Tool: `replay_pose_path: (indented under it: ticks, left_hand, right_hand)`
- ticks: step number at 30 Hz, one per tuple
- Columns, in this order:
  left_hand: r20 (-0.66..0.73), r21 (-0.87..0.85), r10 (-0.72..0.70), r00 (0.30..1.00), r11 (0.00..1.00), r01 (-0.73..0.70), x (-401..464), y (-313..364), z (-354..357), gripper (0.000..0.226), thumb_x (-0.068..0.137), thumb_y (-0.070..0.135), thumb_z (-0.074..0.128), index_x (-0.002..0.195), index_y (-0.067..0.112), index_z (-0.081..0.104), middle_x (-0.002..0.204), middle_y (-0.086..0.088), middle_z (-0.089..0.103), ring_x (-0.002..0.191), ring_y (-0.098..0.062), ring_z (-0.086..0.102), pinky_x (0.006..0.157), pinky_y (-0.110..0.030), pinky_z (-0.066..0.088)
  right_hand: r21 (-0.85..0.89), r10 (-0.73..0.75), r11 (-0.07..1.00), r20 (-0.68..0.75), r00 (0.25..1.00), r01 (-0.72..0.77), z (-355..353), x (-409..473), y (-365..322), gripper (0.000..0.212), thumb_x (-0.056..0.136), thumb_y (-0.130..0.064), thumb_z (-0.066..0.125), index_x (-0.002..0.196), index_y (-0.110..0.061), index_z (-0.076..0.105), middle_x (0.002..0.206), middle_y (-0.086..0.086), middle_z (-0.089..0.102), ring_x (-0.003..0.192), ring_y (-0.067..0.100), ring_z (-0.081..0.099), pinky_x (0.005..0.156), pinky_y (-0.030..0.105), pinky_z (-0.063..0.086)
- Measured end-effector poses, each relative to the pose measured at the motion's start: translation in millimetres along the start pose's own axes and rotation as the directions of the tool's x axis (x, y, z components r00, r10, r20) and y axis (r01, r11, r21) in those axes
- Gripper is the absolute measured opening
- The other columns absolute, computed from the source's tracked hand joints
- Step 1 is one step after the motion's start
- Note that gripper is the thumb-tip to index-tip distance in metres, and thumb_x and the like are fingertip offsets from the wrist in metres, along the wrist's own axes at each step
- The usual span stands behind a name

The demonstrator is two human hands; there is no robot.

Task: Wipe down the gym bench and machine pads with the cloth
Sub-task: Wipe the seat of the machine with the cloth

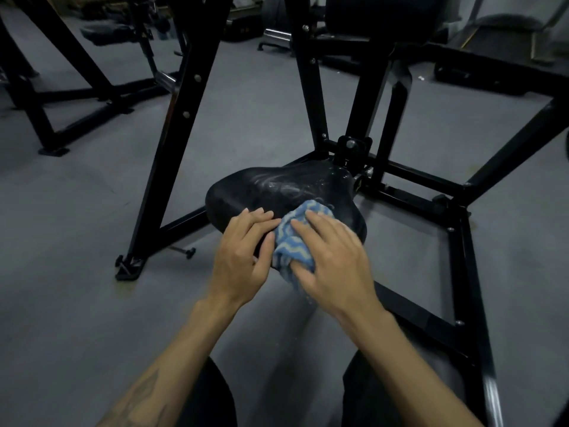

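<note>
We have the cloth bunched on the near edge of the seat pad, part of it lying on top and part draped down over the front rim. That placement makes sense: the wet, streaky sheen sits further back on the pad, so the front lip looks to be the stretch we are working now.

Our right hand lies over the cloth with fingers fairly straight and spread, pressing it flat into the pad, while the thumb tucks under the hanging fold. We judge the flat palm gives broad pressure for wiping; the thumb keeps the loose end from slipping off.

Our left hand rests just beside it on the pad's near-left edge, fingers relaxed and extended, fingertips touching the cloth's edge and holding nothing. It seems to steady the pad, which sits on a pivot bracket and might rock under pressure.

Around the pad rises the black frame, its legs bolted on the grey floor. Another pad sits higher up, apparently still to be wiped. Our knees show at the bottom, so we are likely crouched close.
</note>
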State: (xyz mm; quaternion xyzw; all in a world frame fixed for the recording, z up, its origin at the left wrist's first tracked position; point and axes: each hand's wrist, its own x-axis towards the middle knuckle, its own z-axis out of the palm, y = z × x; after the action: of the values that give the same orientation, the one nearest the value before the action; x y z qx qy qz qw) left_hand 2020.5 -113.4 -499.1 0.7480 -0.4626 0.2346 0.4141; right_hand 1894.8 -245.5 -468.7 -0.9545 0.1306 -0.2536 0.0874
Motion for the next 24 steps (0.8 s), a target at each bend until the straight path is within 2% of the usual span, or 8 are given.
replay_pose_path:
  ticks: [5,8,10,12,16,18,21,24]
  left_hand:
    - [-0.024,0.007,0.019,1.000,1.000,-0.018,-1,-5,5,0.028,0.100,0.011,0.053,0.120,0.002,0.071,0.123,-0.009,0.067,0.125,-0.020,0.056,0.117,-0.038,0.038]
    - [-0.030,0.044,0.046,0.998,0.998,-0.045,-1,-7,8,0.028,0.100,0.010,0.052,0.120,0.002,0.070,0.122,-0.011,0.067,0.123,-0.024,0.057,0.115,-0.040,0.040]
    - [-0.020,0.057,0.056,0.998,0.997,-0.055,-2,-7,8,0.030,0.101,0.011,0.050,0.121,0.002,0.070,0.124,-0.012,0.067,0.124,-0.026,0.057,0.114,-0.043,0.041]
    - [-0.012,0.053,0.054,0.998,0.997,-0.053,-2,-7,8,0.031,0.101,0.011,0.048,0.122,0.001,0.069,0.125,-0.013,0.066,0.125,-0.027,0.057,0.113,-0.047,0.041]
    - [-0.037,0.052,0.035,0.999,0.998,-0.033,-2,0,9,0.028,0.100,0.011,0.051,0.118,0.001,0.070,0.121,-0.012,0.067,0.122,-0.027,0.059,0.111,-0.050,0.043]
    - [-0.057,0.075,0.023,0.998,0.997,-0.019,0,4,10,0.026,0.099,0.014,0.054,0.115,0.002,0.072,0.117,-0.011,0.068,0.119,-0.025,0.059,0.109,-0.048,0.045]
    - [-0.053,0.096,0.021,0.998,0.995,-0.016,0,7,10,0.025,0.098,0.017,0.057,0.112,0.005,0.074,0.115,-0.010,0.068,0.115,-0.025,0.059,0.103,-0.044,0.047]
    - [-0.029,0.115,0.001,1.000,0.993,0.003,4,8,7,0.023,0.097,0.019,0.058,0.108,0.006,0.074,0.109,-0.009,0.066,0.107,-0.025,0.059,0.092,-0.043,0.049]
  right_hand:
    - [0.148,0.216,0.970,-0.152,0.965,-0.194,5,-35,1,0.059,0.089,-0.035,0.046,0.142,-0.010,0.054,0.151,0.008,0.048,0.145,0.023,0.038,0.122,0.044,0.026]
    - [0.079,0.081,0.995,-0.159,0.984,-0.069,11,-28,-9,0.055,0.090,-0.033,0.047,0.138,-0.008,0.058,0.146,0.011,0.053,0.141,0.027,0.044,0.125,0.044,0.017]
    - [0.081,0.006,0.997,-0.135,0.991,0.005,7,-14,5,0.052,0.089,-0.036,0.048,0.132,-0.011,0.064,0.141,0.010,0.058,0.134,0.026,0.050,0.124,0.043,0.020]
    - [0.201,0.080,0.979,-0.173,0.982,-0.045,6,-11,22,0.050,0.086,-0.032,0.048,0.128,-0.013,0.066,0.140,0.006,0.059,0.135,0.023,0.050,0.122,0.048,0.024]
    - [0.446,0.328,0.873,-0.234,0.916,-0.198,21,-41,5,0.053,0.093,-0.024,0.042,0.143,-0.011,0.052,0.159,0.002,0.039,0.153,0.019,0.022,0.124,0.052,0.018]
    - [0.439,0.306,0.881,-0.240,0.921,-0.178,28,-51,-8,0.056,0.094,-0.024,0.044,0.148,-0.011,0.046,0.162,0.003,0.032,0.155,0.023,0.014,0.123,0.054,0.020]
    - [0.433,0.242,0.892,-0.221,0.945,-0.128,26,-38,7,0.055,0.092,-0.031,0.046,0.144,-0.013,0.053,0.159,0.001,0.038,0.155,0.019,0.015,0.121,0.055,0.026]
    - [0.527,0.339,0.826,-0.181,0.923,-0.200,20,-23,23,0.057,0.089,-0.035,0.044,0.140,-0.015,0.056,0.157,-0.005,0.040,0.154,0.011,0.012,0.125,0.044,0.021]
